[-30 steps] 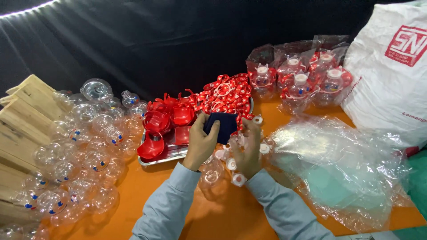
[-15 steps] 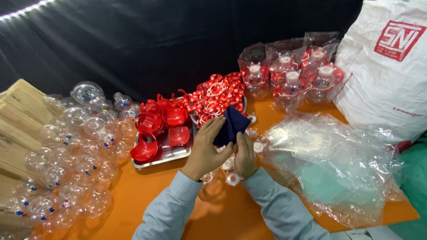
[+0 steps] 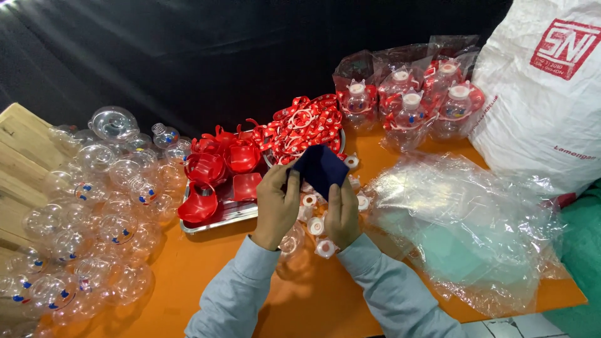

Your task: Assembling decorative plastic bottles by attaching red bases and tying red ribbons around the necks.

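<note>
Head view, looking straight down at an orange table (image 3: 188, 275) packed with parts. Both hands up close together over the middle, left hand (image 3: 275, 203) and right hand (image 3: 342, 211) pinching the same dark blue cloth (image 3: 320, 168) from either side, fingers curled onto its lower edge, so clamped on it rather than loose. Cloth held just above the table, right in front of the metal tray (image 3: 219, 216), probably raised like that to keep it off the clutter and give both thumbs room to work the fabric. Can't tell if anything's wrapped inside it, hidden by the folds. Small white caps (image 3: 315, 225) scattered right under and between the hands, plus a clear piece touching the table below the left wrist, all within easy grab range. Tray loaded with red plastic cups (image 3: 203, 169) on the left and a heap of red-and-white straps (image 3: 303, 125) toward the back, sorted by kind by the look of it. Huge pile of clear plastic globes (image 3: 94, 206) off to the left, spilling onto wooden slats (image 3: 22, 150). Bagged finished bottles (image 3: 407, 103) standing at the back right, well apart from the loose stuff. Stack of empty clear bags (image 3: 463, 231) lying flat just right of the hands, big white sack (image 3: 538, 100) behind them.
</note>
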